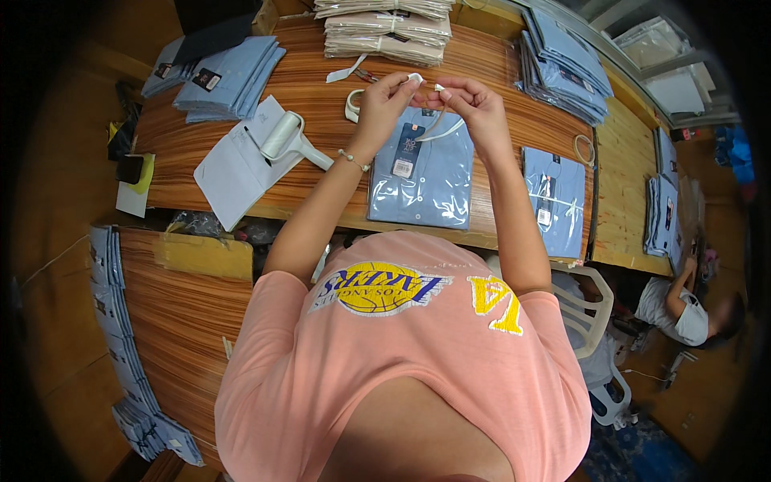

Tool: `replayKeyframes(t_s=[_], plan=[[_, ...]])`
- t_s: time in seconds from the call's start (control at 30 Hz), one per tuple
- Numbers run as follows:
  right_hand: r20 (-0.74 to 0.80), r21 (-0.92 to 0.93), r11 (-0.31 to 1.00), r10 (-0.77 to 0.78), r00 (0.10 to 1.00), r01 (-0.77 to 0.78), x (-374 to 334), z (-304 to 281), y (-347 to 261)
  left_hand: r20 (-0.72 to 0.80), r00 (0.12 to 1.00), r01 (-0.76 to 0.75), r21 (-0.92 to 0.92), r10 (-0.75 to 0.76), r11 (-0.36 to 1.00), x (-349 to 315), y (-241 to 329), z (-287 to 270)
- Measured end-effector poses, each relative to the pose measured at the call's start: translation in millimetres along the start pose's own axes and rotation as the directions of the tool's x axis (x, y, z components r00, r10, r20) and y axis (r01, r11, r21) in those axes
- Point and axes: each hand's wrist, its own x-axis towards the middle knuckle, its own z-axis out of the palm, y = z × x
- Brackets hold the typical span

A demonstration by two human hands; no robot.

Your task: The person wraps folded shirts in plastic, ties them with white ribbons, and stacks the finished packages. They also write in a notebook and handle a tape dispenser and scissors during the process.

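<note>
Above the table my left hand [387, 98] is closed in a pinch on a small white piece [414, 78]. Close to its right, my right hand [474, 104] pinches another small white bit [438, 87]; whether the two are ends of one strip I cannot tell. A thin white strip [442, 132] curves below my right fingers. Under both hands lies a folded light blue shirt [438, 189] in clear plastic, with a dark hang tag [407, 149] on its left half. Right of my right forearm lies a blue bagged shirt [554, 197] bound with white ribbon.
A white lint roller [285, 136] rests on an open notebook [233, 177]. Bagged blue shirts [225, 84] are stacked back left, more blue shirts [566, 68] back right, beige garments [389, 28] at the back. A tape roll [352, 104] stands near my left wrist. A person [683, 309] is far right.
</note>
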Motion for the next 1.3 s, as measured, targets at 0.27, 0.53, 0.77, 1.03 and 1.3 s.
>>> replayKeyframes(t_s=[0.27, 0.53, 0.77, 1.03, 1.3], plan=[[-0.070, -0.078, 0.995, -0.061, 0.996, 0.056, 4.7, 8.4, 4.2, -0.058, 0.991, -0.121, -0.069, 0.117, 0.990, 2.4, -13.5, 15.7], [-0.085, -0.116, 0.989, -0.104, 0.991, 0.094, 14.8, -4.1, 17.5, 0.103, 0.993, -0.041, -0.089, 0.050, 0.995, 1.8, -5.7, 18.5], [0.090, -0.118, 0.989, 0.104, 0.991, -0.093, 18.9, -14.0, 7.7, 0.317, 0.946, 0.095, -0.078, -0.065, 0.992, 5.6, -4.3, 2.3], [-0.059, -0.119, 0.992, 0.038, 0.998, -0.045, 17.4, -27.4, 17.8, 0.163, 0.981, 0.157, -0.337, -0.107, 0.928, 1.7, 14.0, -0.9], [-0.089, -0.292, 0.954, -0.098, 0.991, 0.068, 8.8, -13.8, 22.5, 0.090, 0.994, -0.042, -0.190, 0.060, 0.981, 2.4, -1.5, 7.3]])
